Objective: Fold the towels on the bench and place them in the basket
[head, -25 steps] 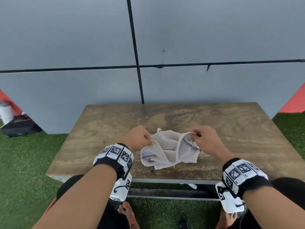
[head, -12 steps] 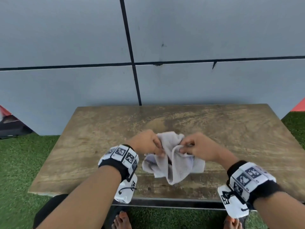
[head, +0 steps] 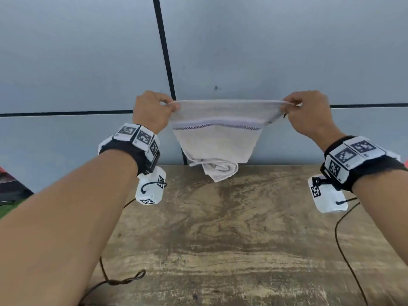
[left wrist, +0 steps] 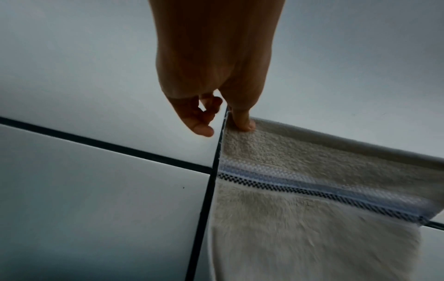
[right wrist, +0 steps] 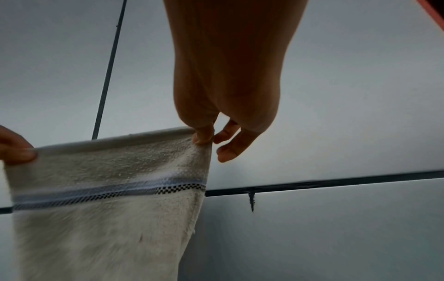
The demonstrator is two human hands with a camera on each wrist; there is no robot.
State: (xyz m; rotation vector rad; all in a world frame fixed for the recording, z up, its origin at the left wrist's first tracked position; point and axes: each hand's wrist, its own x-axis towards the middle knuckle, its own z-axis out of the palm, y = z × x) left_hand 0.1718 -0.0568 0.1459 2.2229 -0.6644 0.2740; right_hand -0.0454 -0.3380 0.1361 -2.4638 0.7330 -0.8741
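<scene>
Bench [head: 242, 250]: the bare wooden top lies below and in front of you; it looks like the place to lay the cloth flat for folding. No basket shows in any view, so you cannot yet plan the drop.
Towel [head: 215, 138]: it hangs in the air in front of the grey wall, top edge stretched level between your hands, striped band just under that edge. The lower part narrows and its bottom end is bunched and curled, dangling near the far edge of the bench. Shake or lower it so that end drops straight before you fold, or the crease will likely trap the bunch.
Left hand [head: 152, 111]: thumb and fingers pinch the top left corner. Keep the pinch right at the corner.
Right hand [head: 309, 111]: it pinches the top right corner the same way. Hold both corners level and the edge taut, not strained.
</scene>
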